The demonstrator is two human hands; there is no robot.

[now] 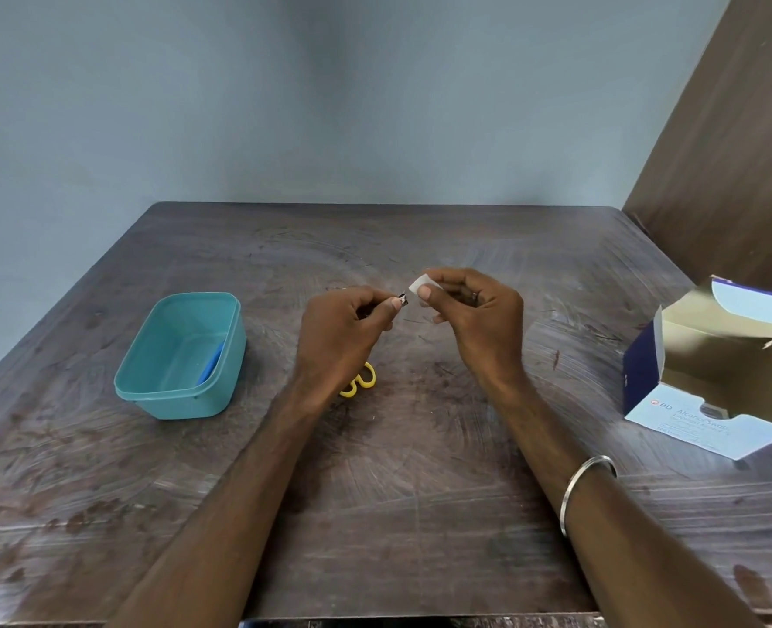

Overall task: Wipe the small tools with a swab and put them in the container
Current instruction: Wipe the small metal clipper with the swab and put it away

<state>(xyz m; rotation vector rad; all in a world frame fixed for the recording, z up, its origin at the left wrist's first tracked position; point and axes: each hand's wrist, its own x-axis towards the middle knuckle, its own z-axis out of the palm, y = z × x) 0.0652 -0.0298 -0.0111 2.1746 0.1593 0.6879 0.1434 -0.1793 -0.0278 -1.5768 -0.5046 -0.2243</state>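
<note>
Both hands are raised over the middle of the dark, scuffed wooden tabletop (420,491). The left hand (343,328) pinches a small metal tool (403,301) between thumb and fingers, so that only its shiny tip shows; what kind of tool it is cannot be told. The right hand (475,310) pinches a small white folded swab (418,285) at its fingertips, held just beside the tool's tip, with a narrow gap between the two.

The step in hand looks to be the wiping of this tool. The next move calls for bringing the swab onto the metal tip and rubbing along it while the left hand keeps the tool steady, then carrying it left to the teal plastic rectangular container (180,355), which stands open on the left of the tabletop.

A blue flat item (212,360) already lies inside the container against its right wall. A pair of yellow-handled scissors (359,383) lies on the tabletop, partly hidden under the left wrist, and probably awaits its turn. An opened blue-and-white cardboard box of alcohol swabs (701,401) sits at the right edge, well apart from the hands.
</note>
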